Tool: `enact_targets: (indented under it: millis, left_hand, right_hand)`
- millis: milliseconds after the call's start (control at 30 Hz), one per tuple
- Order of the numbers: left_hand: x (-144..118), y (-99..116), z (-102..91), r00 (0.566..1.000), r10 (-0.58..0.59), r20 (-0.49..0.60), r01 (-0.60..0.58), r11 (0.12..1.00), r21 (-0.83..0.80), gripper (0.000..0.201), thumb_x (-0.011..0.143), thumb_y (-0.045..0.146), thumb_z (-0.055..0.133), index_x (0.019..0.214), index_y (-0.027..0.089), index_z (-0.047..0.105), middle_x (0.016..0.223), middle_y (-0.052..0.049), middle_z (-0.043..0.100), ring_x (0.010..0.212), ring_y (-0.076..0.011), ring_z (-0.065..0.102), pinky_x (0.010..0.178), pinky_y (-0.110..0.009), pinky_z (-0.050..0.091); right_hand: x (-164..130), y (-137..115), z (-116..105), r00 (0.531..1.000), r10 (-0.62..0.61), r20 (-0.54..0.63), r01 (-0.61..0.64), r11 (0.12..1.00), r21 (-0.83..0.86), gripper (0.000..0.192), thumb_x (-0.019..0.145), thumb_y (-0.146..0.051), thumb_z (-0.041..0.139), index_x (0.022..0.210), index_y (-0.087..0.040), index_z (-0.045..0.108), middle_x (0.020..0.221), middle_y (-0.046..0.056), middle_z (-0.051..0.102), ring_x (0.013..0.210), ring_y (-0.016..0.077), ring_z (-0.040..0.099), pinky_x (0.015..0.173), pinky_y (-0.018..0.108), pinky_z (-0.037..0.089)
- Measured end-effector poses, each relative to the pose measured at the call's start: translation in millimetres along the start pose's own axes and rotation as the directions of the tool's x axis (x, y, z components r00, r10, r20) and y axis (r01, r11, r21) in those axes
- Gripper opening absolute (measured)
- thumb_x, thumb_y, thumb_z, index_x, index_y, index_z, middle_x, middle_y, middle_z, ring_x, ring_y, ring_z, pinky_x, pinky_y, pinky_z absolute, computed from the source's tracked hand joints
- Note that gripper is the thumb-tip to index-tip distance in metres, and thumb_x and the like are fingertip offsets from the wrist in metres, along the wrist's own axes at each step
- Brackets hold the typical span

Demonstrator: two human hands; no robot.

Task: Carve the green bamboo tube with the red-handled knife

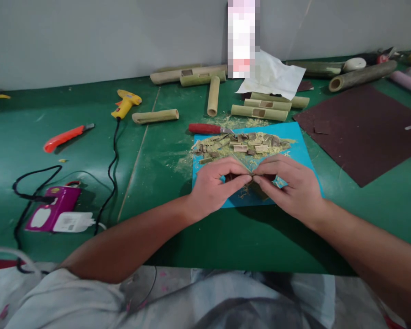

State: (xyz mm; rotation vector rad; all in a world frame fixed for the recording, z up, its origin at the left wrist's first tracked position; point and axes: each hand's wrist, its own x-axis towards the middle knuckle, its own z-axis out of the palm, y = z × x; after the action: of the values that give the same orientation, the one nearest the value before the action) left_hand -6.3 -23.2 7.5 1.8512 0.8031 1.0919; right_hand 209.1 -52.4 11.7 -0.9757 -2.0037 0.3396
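My left hand [219, 183] and my right hand [289, 185] meet over the near part of a blue sheet [306, 157]. Thumbs and forefingers of both are pinched together on a small brownish-green piece [252, 174], mostly hidden by the fingertips; it may be bamboo. Just beyond the hands, bamboo chips [240, 148] and pale shavings lie heaped on the sheet. A red-handled tool [205, 129] with a metal blade rests at the heap's far left edge, its tip among the chips.
Cut bamboo tubes [260, 112] lie along the back, several with notched openings. A yellow glue gun [126, 103], an orange utility knife [64, 138] and a purple power strip [55, 208] with cords are at left. A dark brown sheet [363, 137] lies right.
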Motion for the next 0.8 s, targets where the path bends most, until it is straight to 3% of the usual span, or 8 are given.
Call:
enact_targets:
  millis: [233,467,667,800]
  left_hand:
    - [-1.3,-2.3,0.6,0.999,0.004,0.034,-0.002,0.999,-0.052,0.01,0.091,0.028,0.082,0.089,0.019,0.077,0.085,-0.004,0.075,0.069,-0.0111,0.064,0.063,-0.024,0.055]
    - [0.7,-3.2,1.1,0.994,-0.113,0.015,0.113,0.991,-0.07,0.011,0.09,0.029,0.08,0.085,0.019,0.076,0.083,-0.003,0.075,0.071,-0.012,0.062,0.065,-0.025,0.053]
    - [5.7,-0.1,-2.6,0.979,-0.206,0.008,0.206,0.973,-0.101,0.012,0.087,0.03,0.079,0.081,0.019,0.077,0.07,0.001,0.072,0.058,-0.0088,0.056,0.057,-0.024,0.047]
    - [16.8,-12.8,-18.4,0.95,-0.219,-0.222,0.239,0.969,0.063,0.012,0.085,0.03,0.081,0.08,0.02,0.077,0.066,0.002,0.069,0.058,-0.01,0.055,0.056,-0.025,0.046]
  right_hand:
    - [6.4,-6.4,-4.8,0.979,0.197,0.05,-0.201,0.974,0.102,0.016,0.1,-0.021,0.061,0.084,-0.025,0.065,0.08,0.002,0.073,0.075,0.0179,0.068,0.069,0.033,0.055]
    - [6.7,-4.8,-0.3,0.896,0.436,0.089,-0.444,0.869,0.219,0.015,0.094,-0.031,0.067,0.082,-0.023,0.071,0.074,0.002,0.071,0.067,0.0168,0.065,0.061,0.03,0.052]
    - [4.2,-3.6,0.3,0.933,0.357,0.041,-0.358,0.918,0.168,0.014,0.095,-0.03,0.066,0.086,-0.023,0.075,0.079,0.003,0.075,0.07,0.0173,0.067,0.062,0.031,0.052]
    - [0.0,-1.3,-0.5,0.963,0.264,0.048,-0.261,0.963,-0.059,0.017,0.095,-0.038,0.069,0.099,-0.022,0.075,0.084,0.004,0.074,0.063,0.0151,0.061,0.061,0.031,0.049]
